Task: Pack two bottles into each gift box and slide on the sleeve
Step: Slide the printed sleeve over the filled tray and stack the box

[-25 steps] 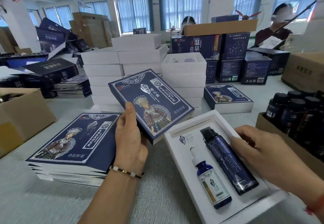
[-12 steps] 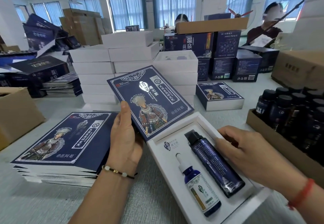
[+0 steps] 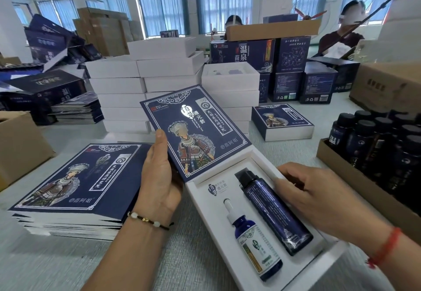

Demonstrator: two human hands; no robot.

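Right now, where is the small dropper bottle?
Head view, lower centre: the dropper bottle lies in the white gift box, left of the tall dark bottle.

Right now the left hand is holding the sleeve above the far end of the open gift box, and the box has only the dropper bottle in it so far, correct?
Not quite. The head view shows two bottles in the gift box: the dropper bottle and a taller dark bottle beside it. The rest holds: the left hand grips the sleeve at the box's far end.
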